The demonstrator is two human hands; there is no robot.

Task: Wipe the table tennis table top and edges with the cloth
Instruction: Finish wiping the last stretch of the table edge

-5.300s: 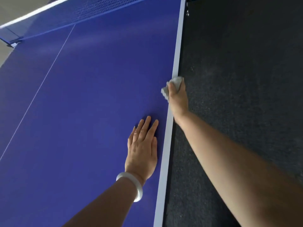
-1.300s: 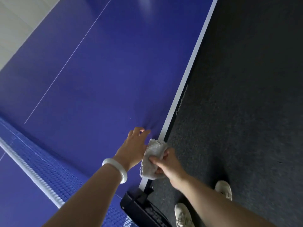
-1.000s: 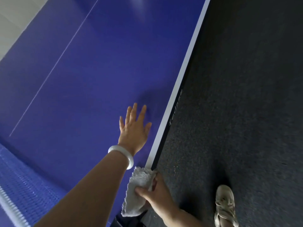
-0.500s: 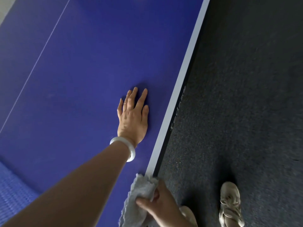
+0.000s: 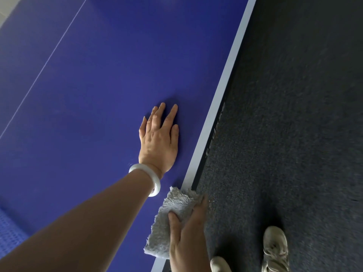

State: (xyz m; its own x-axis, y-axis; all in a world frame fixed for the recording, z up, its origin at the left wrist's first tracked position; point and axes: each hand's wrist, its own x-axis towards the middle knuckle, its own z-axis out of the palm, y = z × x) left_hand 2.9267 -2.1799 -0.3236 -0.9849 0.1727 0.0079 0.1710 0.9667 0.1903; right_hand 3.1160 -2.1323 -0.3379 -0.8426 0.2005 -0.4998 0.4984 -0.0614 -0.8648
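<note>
left hand [image 5: 159, 140] flat, fingers straight, on blue table-tennis surface [image 5: 98, 91] by its right edge | right hand [image 5: 188, 238] fingers grip fluffy grey cloth [image 5: 173, 208] over that edge

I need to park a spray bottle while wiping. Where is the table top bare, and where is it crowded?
Bare: the blue table top between the centre line and the white edge stripe, beyond the left hand. Crowded: the near edge, where the right hand holds the cloth.
</note>
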